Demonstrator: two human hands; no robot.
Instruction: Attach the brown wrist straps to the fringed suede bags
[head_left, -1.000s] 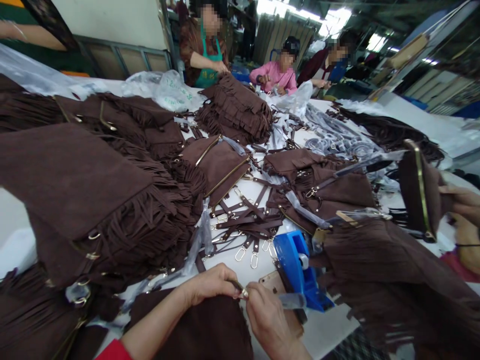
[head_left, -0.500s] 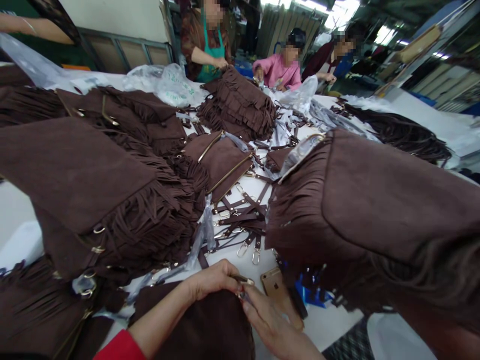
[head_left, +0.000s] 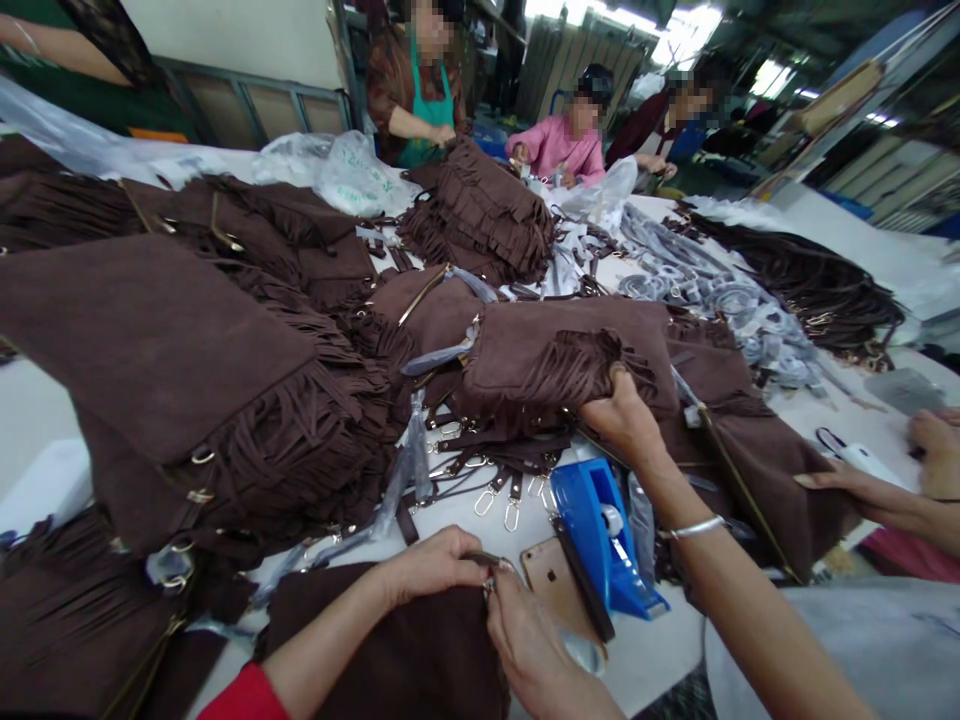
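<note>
Swung from the right side to mid-frame, a fringed bag now has a co-worker's hand on it. At bottom centre, left hand and right hand pinch a small strip above the brown bag.

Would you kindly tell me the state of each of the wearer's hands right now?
Left hand: closed, holding a narrow strip by the brown bag.
Right hand: closed at the strip's end; exact grip hidden.

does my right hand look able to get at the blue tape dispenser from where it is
Probably yes: just the low gold iPhone seems to lie between your right hand and the blue tape dispenser; the co-worker's forearm passes beside it. Your fingers are at the brown bag, though.
</note>
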